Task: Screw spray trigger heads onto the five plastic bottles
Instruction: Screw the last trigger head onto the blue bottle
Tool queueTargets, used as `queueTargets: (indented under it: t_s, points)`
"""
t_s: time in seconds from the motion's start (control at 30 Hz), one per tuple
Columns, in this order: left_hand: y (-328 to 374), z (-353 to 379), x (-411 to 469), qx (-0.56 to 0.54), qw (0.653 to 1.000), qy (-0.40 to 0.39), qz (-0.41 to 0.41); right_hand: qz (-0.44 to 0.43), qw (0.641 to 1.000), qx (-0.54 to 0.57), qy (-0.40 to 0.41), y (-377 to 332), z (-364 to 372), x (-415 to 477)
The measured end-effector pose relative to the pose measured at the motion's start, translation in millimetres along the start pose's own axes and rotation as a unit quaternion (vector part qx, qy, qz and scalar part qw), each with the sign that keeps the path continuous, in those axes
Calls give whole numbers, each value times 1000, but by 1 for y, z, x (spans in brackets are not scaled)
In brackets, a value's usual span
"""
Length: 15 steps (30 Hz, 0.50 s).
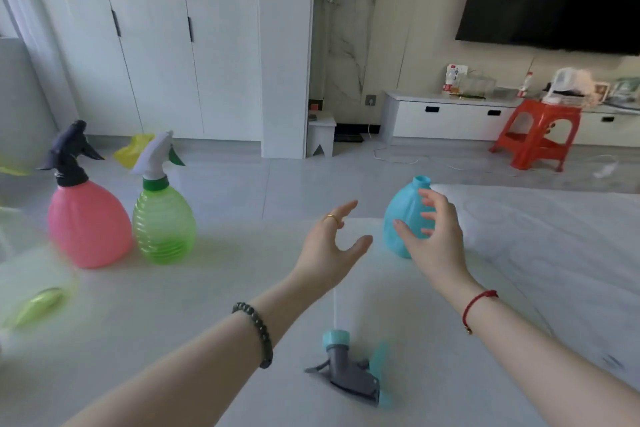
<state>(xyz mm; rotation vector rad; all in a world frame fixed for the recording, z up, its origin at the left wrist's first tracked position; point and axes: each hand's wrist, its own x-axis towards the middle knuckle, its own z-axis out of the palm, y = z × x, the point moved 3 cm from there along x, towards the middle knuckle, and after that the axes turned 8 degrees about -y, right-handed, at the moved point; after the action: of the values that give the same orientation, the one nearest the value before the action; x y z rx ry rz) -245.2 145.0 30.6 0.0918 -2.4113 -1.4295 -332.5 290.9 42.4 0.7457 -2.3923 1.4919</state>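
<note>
You have the pink bottle (88, 224) and green bottle (163, 222) capped, while your open right hand (434, 236) and open left hand (330, 243) flank the uncapped blue bottle (398, 215), its trigger head (349, 369) lying nearer you on the table (519, 253).

Blue bottle (403, 218), rounded body, open neck uncapped, upright on the white table, just in front of the right hand (438, 236), whose spread fingers curve about its side; contact cannot be told. Grey trigger head with blue collar (349, 371), lying on its side, dip tube pointing away, nearer the viewer than both hands, well apart from either. Pink bottle (88, 222), dark trigger head fitted, upright, far left of the open left hand (332, 243). Green ribbed bottle (162, 222), white and green head fitted, upright, touching the pink one
</note>
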Motion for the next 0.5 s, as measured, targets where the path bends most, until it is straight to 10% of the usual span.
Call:
queueTargets:
  t_s: [0.5]
  points:
    - [12, 45, 65, -54, 996, -66, -35, 70, 994, 44, -65, 41, 1, 29]
